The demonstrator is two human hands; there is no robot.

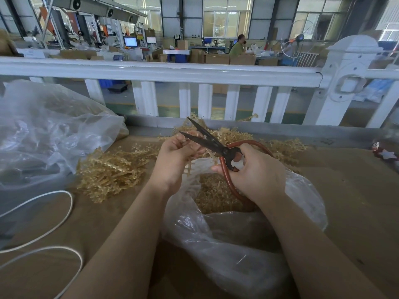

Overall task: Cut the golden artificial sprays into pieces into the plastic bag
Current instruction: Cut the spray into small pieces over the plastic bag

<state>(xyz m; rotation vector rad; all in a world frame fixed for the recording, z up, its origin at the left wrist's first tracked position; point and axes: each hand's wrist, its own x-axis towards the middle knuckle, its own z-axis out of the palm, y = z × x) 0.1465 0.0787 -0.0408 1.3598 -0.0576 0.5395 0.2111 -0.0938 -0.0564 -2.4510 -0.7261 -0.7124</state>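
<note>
My right hand [257,173] grips the red-brown handles of large black scissors [207,139], whose blades stand apart and point up and left. My left hand [174,158] pinches a golden spray [192,164] right beside the blades, its stem hanging down toward the bag. Below both hands lies an open clear plastic bag [226,244] holding a heap of cut golden pieces [213,195]. Piles of uncut golden sprays lie on the brown table to the left [114,169] and behind the hands [280,147].
A large clear plastic bag [47,134] with golden material fills the left side. White cord loops [54,221] lie at the near left. A white fence rail [162,74] runs along the table's far edge. Small red ornaments [384,152] sit at the right edge.
</note>
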